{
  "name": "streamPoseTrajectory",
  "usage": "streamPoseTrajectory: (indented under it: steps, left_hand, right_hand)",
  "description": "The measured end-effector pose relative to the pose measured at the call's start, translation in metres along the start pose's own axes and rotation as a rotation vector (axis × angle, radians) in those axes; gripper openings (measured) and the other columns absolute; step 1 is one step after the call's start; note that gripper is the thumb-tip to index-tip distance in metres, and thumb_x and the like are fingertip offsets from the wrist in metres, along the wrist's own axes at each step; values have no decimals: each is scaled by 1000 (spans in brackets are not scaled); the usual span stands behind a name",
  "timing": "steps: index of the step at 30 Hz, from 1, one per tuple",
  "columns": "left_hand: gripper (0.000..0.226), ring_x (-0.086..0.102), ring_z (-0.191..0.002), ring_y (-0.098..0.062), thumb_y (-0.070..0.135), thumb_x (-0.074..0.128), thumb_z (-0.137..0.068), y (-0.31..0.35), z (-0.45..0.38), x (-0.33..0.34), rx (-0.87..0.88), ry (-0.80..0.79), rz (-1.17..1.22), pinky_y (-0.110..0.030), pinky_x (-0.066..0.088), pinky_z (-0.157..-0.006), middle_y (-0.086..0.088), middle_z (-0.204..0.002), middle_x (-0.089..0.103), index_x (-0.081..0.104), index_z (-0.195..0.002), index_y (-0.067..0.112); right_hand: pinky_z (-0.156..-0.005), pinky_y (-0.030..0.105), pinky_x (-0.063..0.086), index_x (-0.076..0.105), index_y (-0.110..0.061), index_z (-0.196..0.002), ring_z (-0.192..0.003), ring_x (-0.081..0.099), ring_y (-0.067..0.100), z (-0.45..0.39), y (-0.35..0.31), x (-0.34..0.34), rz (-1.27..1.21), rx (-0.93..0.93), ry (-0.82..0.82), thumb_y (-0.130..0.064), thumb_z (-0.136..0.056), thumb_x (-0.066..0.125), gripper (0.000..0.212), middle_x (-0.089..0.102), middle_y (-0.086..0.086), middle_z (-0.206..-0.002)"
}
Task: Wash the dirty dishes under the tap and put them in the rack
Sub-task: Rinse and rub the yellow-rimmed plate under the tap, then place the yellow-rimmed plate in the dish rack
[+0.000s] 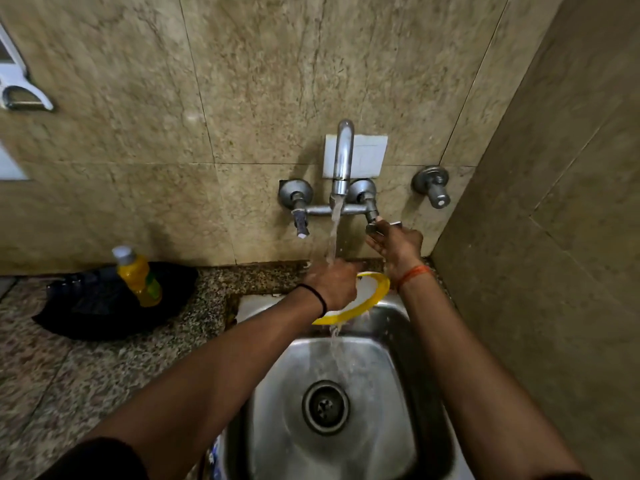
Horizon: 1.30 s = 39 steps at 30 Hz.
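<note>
My left hand (334, 282) grips a white plate with a yellow rim (375, 296), tilted over the back of the steel sink (398, 323). Water runs from the wall tap (343, 157) onto my left hand and the plate, then falls toward the drain (325, 407). My right hand (398, 245) is raised at the tap's right handle (375, 225), with its fingers curled round the lever.
A yellow bottle of liquid (138, 277) stands on a black cloth (104, 306) on the speckled granite counter (69, 368) to the left. Tiled walls close in behind and on the right. A separate valve (434, 188) sticks out of the wall at right.
</note>
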<state>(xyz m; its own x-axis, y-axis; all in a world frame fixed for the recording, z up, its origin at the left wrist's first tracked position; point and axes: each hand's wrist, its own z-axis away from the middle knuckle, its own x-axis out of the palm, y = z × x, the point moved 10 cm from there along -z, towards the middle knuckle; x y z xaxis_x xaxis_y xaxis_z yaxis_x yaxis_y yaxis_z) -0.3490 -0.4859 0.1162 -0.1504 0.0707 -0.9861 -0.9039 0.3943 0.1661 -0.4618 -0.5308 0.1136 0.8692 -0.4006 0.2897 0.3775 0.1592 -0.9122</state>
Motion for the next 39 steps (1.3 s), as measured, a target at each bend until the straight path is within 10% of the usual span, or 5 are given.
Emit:
streamPoseTrajectory:
  steps: [7,11,17,25,39]
  left_hand:
    - [60,62,-101,-29,13,42,-92,-8,40,-20,158,160,-144,-38,50,-73,-8,-126,57,32,-143,44]
    - [67,53,-125,-20,14,47,-87,-59,96,-11,234,228,29,-37,54,-87,8,-148,44,32,-141,49]
    - [54,46,-133,-14,22,35,-90,-137,205,-16,101,268,176,-22,40,-102,5,-150,41,45,-141,34]
    - [41,49,-130,-10,29,40,-98,-266,358,-39,-355,402,388,-31,43,-103,7,-144,50,49,-139,32]
    - [91,28,-142,-19,67,60,-76,-458,621,-163,-884,441,18,-32,26,-114,-3,-156,28,32,-149,20]
  right_hand:
    - [-82,39,50,50,-12,-132,-101,63,34,43,-50,31,1309,-774,270,-12,-86,59,47,68,16,-109]
    - [-117,40,26,18,-4,-152,-143,29,30,84,13,32,1217,-719,-60,-26,-88,60,80,29,17,-156]
    - [-107,36,43,58,-45,-122,-122,56,9,171,155,62,997,-164,-739,-61,-90,50,37,63,-10,-128]
    - [-97,5,38,39,-36,-143,-125,41,-19,297,203,182,875,-317,-1224,-38,-90,60,57,42,-29,-142]
    - [-71,43,54,67,-15,-118,-84,68,41,447,151,465,800,-1228,-921,-18,-87,47,37,72,21,-99]
